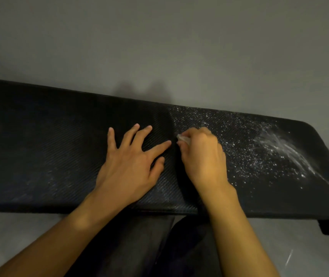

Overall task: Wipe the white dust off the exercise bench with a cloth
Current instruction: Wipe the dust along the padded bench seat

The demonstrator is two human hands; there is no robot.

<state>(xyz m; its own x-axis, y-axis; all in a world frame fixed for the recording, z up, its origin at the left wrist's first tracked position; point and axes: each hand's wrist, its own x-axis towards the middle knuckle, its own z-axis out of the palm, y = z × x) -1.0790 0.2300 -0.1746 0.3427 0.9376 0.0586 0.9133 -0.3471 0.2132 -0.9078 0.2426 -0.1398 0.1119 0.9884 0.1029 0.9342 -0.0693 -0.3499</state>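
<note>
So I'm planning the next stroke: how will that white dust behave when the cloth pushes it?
The dust is probably loose and light: it lies as scattered specks and streaks, so it should slide ahead of the cloth. Some likely lodges in the bench weave.

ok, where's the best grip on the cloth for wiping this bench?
From above, as the right hand has it. The cloth is a small wad with only a white edge showing beyond the hand, so curling the fingers over its top and pressing it onto the bench looks best. The dust lies to its right.
</note>
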